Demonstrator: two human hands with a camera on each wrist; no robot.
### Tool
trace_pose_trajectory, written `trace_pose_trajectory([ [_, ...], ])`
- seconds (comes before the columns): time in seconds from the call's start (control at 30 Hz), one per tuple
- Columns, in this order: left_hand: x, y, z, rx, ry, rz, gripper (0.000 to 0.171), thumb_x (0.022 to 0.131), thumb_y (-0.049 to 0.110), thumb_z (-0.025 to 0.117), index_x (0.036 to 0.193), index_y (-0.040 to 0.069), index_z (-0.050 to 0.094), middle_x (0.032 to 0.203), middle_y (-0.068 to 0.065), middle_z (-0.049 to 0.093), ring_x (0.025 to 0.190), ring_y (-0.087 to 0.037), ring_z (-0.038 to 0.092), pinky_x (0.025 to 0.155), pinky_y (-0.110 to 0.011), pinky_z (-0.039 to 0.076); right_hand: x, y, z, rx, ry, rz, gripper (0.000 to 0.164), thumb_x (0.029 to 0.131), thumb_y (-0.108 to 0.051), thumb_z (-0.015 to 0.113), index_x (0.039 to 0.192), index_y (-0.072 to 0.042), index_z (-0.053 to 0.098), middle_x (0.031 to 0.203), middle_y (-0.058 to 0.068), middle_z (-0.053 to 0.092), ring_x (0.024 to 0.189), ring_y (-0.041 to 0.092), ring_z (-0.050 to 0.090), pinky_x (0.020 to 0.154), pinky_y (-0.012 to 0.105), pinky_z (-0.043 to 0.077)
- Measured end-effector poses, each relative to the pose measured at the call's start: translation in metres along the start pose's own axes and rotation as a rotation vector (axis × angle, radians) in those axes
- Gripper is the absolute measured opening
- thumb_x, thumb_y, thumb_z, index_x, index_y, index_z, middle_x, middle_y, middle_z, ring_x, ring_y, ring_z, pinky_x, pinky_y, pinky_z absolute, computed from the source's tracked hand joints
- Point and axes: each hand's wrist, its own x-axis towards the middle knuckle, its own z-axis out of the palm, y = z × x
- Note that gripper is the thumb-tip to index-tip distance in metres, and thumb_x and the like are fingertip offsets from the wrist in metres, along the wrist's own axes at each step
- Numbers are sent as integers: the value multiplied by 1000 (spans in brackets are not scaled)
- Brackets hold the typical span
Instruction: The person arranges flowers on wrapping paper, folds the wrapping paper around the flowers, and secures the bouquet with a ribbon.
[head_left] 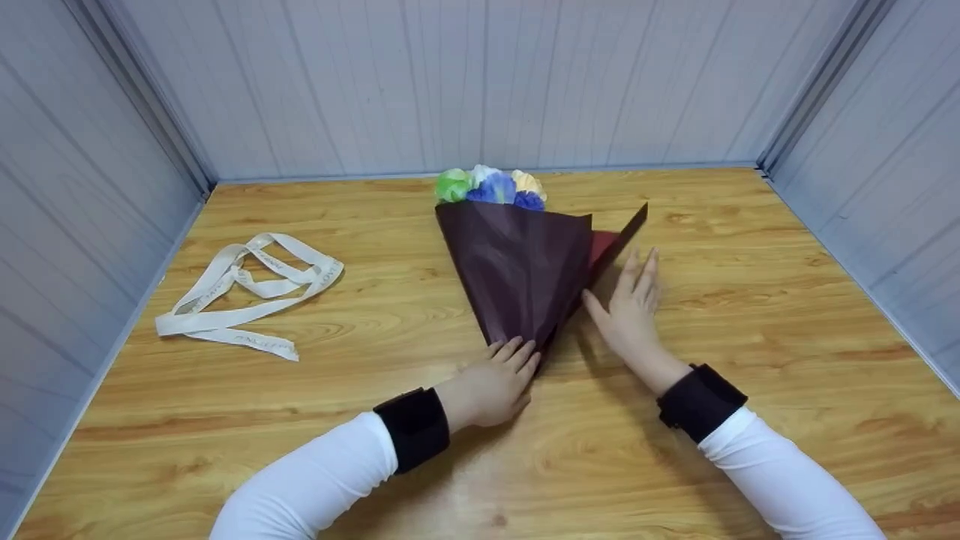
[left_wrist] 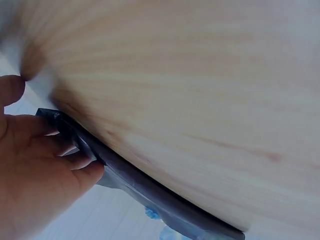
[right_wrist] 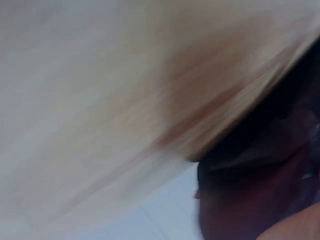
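A bouquet of artificial flowers (head_left: 495, 186) in green, white, blue and cream lies on the table, wrapped in dark maroon paper (head_left: 517, 262). Across the narrow lower end of the wrap rests my left hand (head_left: 491, 382), its fingers extended; the left wrist view shows those fingers (left_wrist: 82, 172) against the paper's edge. A flap on the right side of the wrap stands up, showing a red inner face (head_left: 602, 244). Beside that flap is my right hand (head_left: 630, 315), fingers straight and thumb at the paper's edge. Only a little of this hand shows in the right wrist view.
A loosely looped white ribbon (head_left: 247, 311) with printed lettering lies on the left of the wooden table (head_left: 360, 210). Pale panel walls (head_left: 480, 82) enclose the table at the back and both sides.
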Motion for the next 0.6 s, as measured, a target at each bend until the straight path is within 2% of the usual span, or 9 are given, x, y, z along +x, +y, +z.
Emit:
trace_pose_trajectory([
  [0.07,0,0,1,-19,-1,3,58,101,36,37,149,5,26,156,-12,23,144,-28,20,115,-42,24,4,0,-4,90,-125,103,82,100,-32,41,147,4,-15,153,29,-16,143,43,-3,116,52,5],
  [0.1,0,0,1,-26,1,3,58,101,36,37,149,5,27,156,-12,23,144,-28,21,115,-42,24,6,1,-5,116,-190,139,77,102,-33,35,146,6,-14,154,29,-10,143,42,2,116,50,9],
  [0.17,1,0,1,-33,2,4,57,101,35,37,149,4,27,156,-12,23,144,-28,21,115,-42,23,8,2,-5,139,-284,164,68,103,-32,27,146,10,-4,153,29,5,142,41,11,117,46,12],
  [0.2,1,0,1,-34,2,5,57,101,35,37,148,5,28,156,-11,24,144,-28,21,115,-42,23,7,1,-4,135,-305,153,64,104,-32,25,146,12,5,151,31,13,141,42,16,116,47,15],
  [0.3,2,-1,1,-35,-5,12,55,102,35,36,148,6,29,156,-10,23,144,-28,20,115,-42,22,3,-2,0,125,-295,85,55,104,-28,29,144,10,25,146,30,33,135,42,33,112,48,26],
  [0.43,1,-3,0,-40,-3,25,52,102,32,35,147,6,32,156,-9,25,144,-28,21,115,-42,22,-3,-9,7,129,-281,-49,48,102,-22,39,139,8,38,137,29,46,124,42,47,106,51,34],
  [0.5,1,-4,0,-35,3,32,50,102,31,35,146,6,35,154,-10,29,143,-29,23,115,-42,23,-6,-11,9,129,-311,-127,45,101,-20,42,138,5,42,133,28,50,120,40,50,103,51,37],
  [0.6,0,-3,0,-8,12,38,48,102,31,36,143,6,41,150,-11,37,142,-30,26,114,-43,24,-9,-13,12,91,-390,-243,44,101,-21,43,139,2,43,138,25,46,127,40,44,106,52,33],
])
